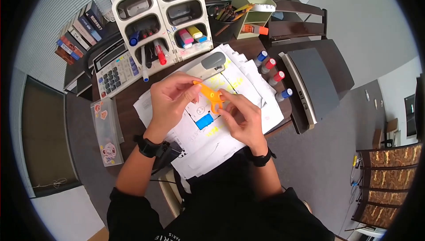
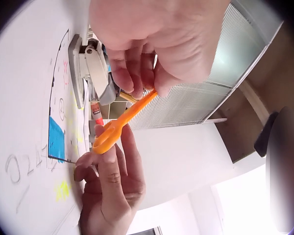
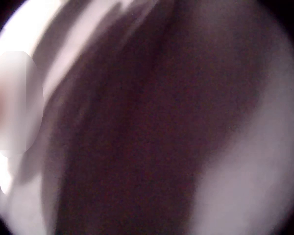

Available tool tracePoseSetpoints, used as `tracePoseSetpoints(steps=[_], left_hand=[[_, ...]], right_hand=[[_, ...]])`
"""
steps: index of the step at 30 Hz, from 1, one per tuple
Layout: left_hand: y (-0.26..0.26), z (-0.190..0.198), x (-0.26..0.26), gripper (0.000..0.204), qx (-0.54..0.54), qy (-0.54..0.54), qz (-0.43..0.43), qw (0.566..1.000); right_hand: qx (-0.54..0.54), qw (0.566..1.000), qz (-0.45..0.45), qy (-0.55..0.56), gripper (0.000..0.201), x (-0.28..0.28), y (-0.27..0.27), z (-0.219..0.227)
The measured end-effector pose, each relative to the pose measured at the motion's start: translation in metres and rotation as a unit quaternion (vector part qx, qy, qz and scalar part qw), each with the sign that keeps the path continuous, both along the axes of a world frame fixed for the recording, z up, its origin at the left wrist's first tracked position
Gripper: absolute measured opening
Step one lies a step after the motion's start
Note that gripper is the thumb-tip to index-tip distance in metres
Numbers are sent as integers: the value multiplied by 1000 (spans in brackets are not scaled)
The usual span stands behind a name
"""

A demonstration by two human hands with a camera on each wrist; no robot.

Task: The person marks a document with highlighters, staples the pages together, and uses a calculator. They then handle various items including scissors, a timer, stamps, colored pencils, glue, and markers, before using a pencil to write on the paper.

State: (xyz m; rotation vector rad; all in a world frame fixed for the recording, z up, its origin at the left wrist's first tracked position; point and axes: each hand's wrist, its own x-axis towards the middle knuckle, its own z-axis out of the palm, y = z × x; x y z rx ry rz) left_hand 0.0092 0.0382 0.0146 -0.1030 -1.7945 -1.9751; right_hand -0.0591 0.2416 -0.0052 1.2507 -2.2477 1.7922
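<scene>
A small pair of orange scissors (image 1: 210, 94) is held above the papers. The left hand (image 1: 170, 101) pinches its tip end between thumb and fingers, and the right hand (image 1: 242, 119) grips the handle loops. In the left wrist view the scissors (image 2: 132, 111) slant between the left hand (image 2: 161, 36) above and the right hand (image 2: 110, 188) below. Under them lie white sheets (image 1: 195, 154) with a blue rectangle (image 1: 204, 121) and yellow marks. The right wrist view is dark and blurred; nothing in it can be told.
A grey and white stapler (image 1: 208, 65) lies on the papers' far part. Several markers (image 1: 269, 65) stand at the right beside a dark device (image 1: 305, 79). Behind are a white organizer (image 1: 164, 28), a pen cup (image 1: 222, 30) and a calculator (image 1: 114, 73); a clear case (image 1: 105, 130) lies left.
</scene>
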Motion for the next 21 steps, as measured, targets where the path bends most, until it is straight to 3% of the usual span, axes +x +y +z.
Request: tracePoseSetpoints(steps=[4,7,8,14,18,21], left_hand=[[1,1,1,14,17,-3,44,999],[-1,3,2,17,10,-65,44,997],[-1,2,0,17,1,-63,49,997],[3,-4,-5,25,20,-79,-11,997],[3,-6,-6,30,11,-128,-12,992],[-8,2,-2,27,-20,-96,50,994]], right_hand=[[-51,998,-14,42,46,-1,-2,-5],[-63,993,-55,77,43,-1,-1,-4],[-65,995,-44,66,49,-3,0,-7],[-104,994,-7,-33,38,2,-3,0],[-54,998,30,-18,24,-7,5,-6],[10,1000,10,16,13,-2,0,-2]])
